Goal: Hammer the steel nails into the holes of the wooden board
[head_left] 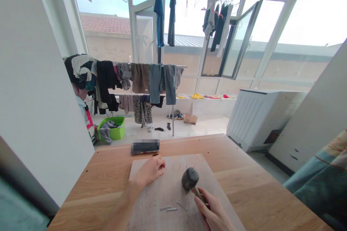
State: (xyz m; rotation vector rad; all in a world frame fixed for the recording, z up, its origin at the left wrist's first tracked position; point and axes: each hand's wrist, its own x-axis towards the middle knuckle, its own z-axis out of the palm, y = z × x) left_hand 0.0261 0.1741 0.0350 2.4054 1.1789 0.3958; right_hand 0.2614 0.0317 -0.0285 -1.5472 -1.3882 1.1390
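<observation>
My right hand (213,211) is wrapped round the handle of a black rubber mallet (190,179), whose head hovers just above a pale wooden board (151,202) lying on the table. My left hand (150,169) rests at the board's far left part, fingers pinched round a small nail that stands on the wood. A row of nails (176,166) stands upright along the board's far edge, right of my left hand. Three loose nails (173,207) lie flat on the board between my forearms.
The board sits on a light wooden table (252,187). A dark flat object (145,146), blurred out, lies at the table's far edge. Beyond are a laundry rack with clothes (135,79), a green basket (112,128) and a white cabinet (257,115).
</observation>
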